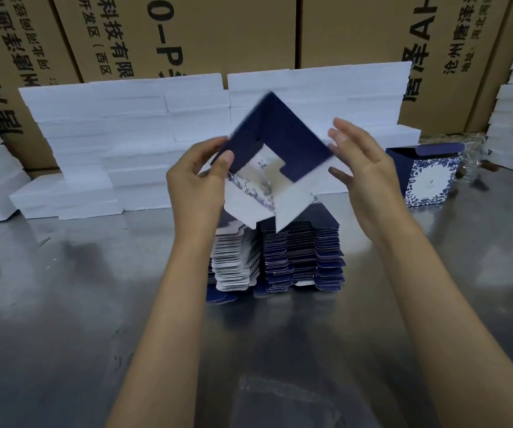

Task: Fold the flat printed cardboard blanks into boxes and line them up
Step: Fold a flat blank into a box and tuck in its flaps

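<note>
Fingers and thumb of the left hand (198, 177) are pinched on the left edge of a half-opened blue box (275, 143), held above the stack of flat blanks (279, 261). Beside its right edge, the right hand (361, 168) is held with fingers straight. One finished box (428, 177) is seen well apart on the steel table (63, 304).

Two hands (199, 177), one opened blank (275, 143), one finished box (425, 177)

Both forearms raised. Left hand (198, 177) pinching, thumb over curled fingers (215, 143). Right hand (361, 168) open, fingers straight.
</note>
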